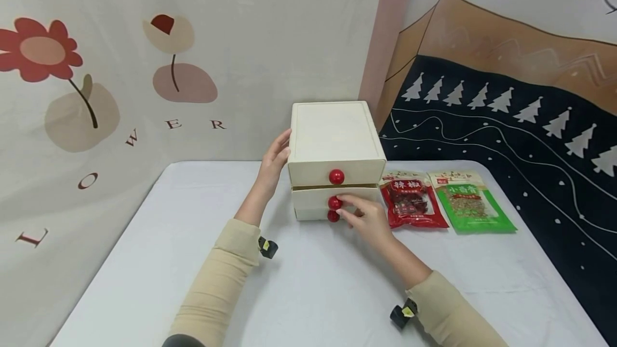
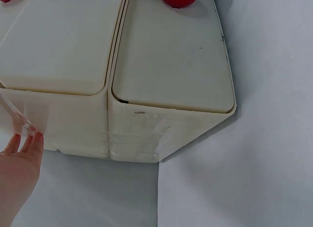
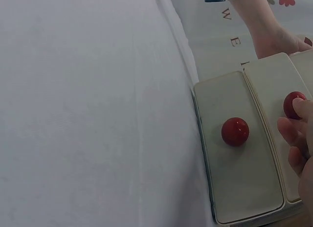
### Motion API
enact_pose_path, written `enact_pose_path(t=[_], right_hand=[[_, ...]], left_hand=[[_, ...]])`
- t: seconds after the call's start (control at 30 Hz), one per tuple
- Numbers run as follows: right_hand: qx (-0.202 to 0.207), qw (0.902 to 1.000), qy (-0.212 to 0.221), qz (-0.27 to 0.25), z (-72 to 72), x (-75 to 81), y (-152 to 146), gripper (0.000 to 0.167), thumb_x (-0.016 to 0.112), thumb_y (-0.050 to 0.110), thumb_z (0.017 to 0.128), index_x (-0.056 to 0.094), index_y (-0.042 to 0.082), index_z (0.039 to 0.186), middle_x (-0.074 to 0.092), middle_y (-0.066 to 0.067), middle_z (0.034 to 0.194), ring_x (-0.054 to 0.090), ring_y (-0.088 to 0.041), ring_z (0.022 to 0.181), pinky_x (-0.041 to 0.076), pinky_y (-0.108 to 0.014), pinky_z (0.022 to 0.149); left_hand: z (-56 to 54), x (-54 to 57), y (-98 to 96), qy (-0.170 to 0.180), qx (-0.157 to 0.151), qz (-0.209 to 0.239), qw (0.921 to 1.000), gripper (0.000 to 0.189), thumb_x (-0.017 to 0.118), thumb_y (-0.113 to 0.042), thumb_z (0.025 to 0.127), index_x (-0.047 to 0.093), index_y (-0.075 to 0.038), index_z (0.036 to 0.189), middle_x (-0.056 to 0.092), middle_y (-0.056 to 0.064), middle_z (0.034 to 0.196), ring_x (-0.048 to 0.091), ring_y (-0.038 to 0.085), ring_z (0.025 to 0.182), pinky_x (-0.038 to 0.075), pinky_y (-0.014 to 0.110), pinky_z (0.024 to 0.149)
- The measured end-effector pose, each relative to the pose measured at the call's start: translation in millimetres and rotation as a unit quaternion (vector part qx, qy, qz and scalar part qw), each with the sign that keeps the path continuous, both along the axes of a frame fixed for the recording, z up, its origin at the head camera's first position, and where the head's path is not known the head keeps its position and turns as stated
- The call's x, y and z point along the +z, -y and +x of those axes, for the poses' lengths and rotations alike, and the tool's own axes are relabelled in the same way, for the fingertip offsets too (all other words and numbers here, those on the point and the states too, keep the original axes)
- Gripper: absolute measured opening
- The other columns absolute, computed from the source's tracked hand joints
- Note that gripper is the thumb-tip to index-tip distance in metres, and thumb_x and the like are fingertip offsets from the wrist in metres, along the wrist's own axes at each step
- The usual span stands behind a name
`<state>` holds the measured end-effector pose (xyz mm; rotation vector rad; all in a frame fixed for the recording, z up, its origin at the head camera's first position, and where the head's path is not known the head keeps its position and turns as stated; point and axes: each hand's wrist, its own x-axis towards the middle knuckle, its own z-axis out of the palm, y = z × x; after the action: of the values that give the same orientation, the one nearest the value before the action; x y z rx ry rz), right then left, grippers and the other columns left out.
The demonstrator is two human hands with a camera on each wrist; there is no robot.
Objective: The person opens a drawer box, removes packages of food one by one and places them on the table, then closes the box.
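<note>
A cream chest of drawers with red ball knobs stands on the table. My right hand pinches the middle drawer's red knob, thumb and fingertips on it. A narrow dark gap shows above that drawer's front, which stands slightly forward. The top knob and the bottom knob are untouched. Against the chest's left side rests my left hand, fingers extended along it. In the left wrist view, its fingertips touch the side wall near the back, by a shiny strip of clear tape.
Right of the chest lie a red packet of dried chillies and a green-and-clear packet of seeds. White cloth covers the table. Printed fabric hangs close behind the chest.
</note>
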<state>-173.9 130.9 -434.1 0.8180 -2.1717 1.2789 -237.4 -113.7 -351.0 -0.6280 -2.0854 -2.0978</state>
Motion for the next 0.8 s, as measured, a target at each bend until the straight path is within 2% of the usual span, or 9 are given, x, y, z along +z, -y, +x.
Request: enact_pose_path(t=[0.13,0.37,0.43,0.8], right_hand=[[-0.005,1.0,-0.003,-0.001,-4.2,-0.9,0.8,0.031,0.078,0.0,0.076,0.071,0.003,0.106,0.072,-0.01,0.092,0.058,-0.005,0.046,0.046,-0.014,0.044],[0.0,0.9998,0.018,-0.005,-8.8,-1.5,0.9,0.03,0.076,0.002,0.078,0.07,0.003,0.107,0.072,-0.011,0.093,0.06,-0.02,0.044,0.045,-0.014,0.042],[0.001,0.9998,0.021,-0.005,-10.1,-1.6,0.8,0.03,0.076,0.002,0.078,0.07,0.003,0.107,0.071,-0.011,0.094,0.06,-0.021,0.044,0.045,-0.015,0.043],[-0.001,0.9997,0.022,-0.002,-11.9,-1.8,0.5,0.03,0.077,0.004,0.077,0.071,0.005,0.107,0.072,-0.01,0.092,0.06,-0.016,0.046,0.046,-0.015,0.044]], left_hand=[[0.8,0.4,0.2,0.0,0.002,-0.008,1.0,0.056,0.045,-0.024,0.097,0.033,-0.009,0.149,0.034,0.01,0.151,0.03,0.021,0.138,0.026,0.045,0.11],[-3.8,-5.4,1.1,0.002,0.006,-0.011,0.9999,0.055,0.046,-0.028,0.097,0.034,-0.013,0.149,0.036,0.007,0.15,0.03,0.019,0.138,0.025,0.045,0.11],[-1.2,-2.5,0.9,0.003,0.005,-0.016,0.9999,0.056,0.045,-0.028,0.097,0.034,-0.013,0.149,0.035,0.007,0.151,0.03,0.02,0.138,0.025,0.046,0.11],[1.1,-0.7,1.1,0.008,0.008,-0.023,0.9997,0.056,0.045,-0.028,0.097,0.032,-0.013,0.15,0.033,0.007,0.152,0.029,0.019,0.138,0.025,0.044,0.11]])
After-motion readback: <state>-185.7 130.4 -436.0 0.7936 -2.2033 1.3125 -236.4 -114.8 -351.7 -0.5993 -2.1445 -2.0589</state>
